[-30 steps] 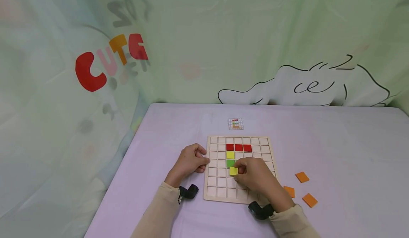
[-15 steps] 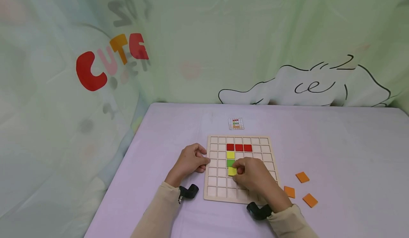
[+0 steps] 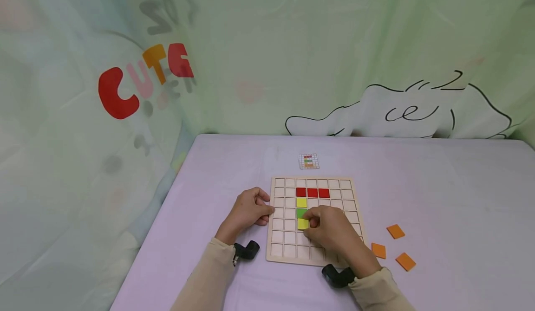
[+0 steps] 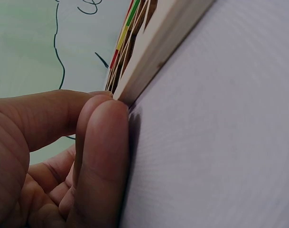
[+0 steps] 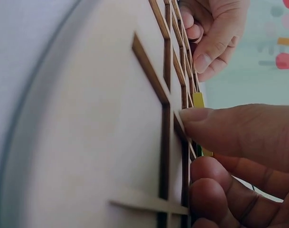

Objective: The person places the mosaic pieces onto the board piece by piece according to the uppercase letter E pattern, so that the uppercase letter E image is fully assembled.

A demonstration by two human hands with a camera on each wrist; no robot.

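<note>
The wooden grid board lies flat on the table, with red tiles in a row, a yellow tile and a green tile in one column. My right hand holds another yellow tile by its right side, just below the green one; in the right wrist view that hand has its thumb beside the yellow tile. On the board's left edge, my left hand pinches the rim; the left wrist view shows thumb and fingers at the wooden edge.
Three orange tiles lie on the table right of the board. A small card with a coloured grid pattern lies behind it. A printed cloth hangs behind and to the left of the table.
The yellow tile in my right hand has shifted slightly left, into line below the green tile. My left hand stays at the board's edge.
</note>
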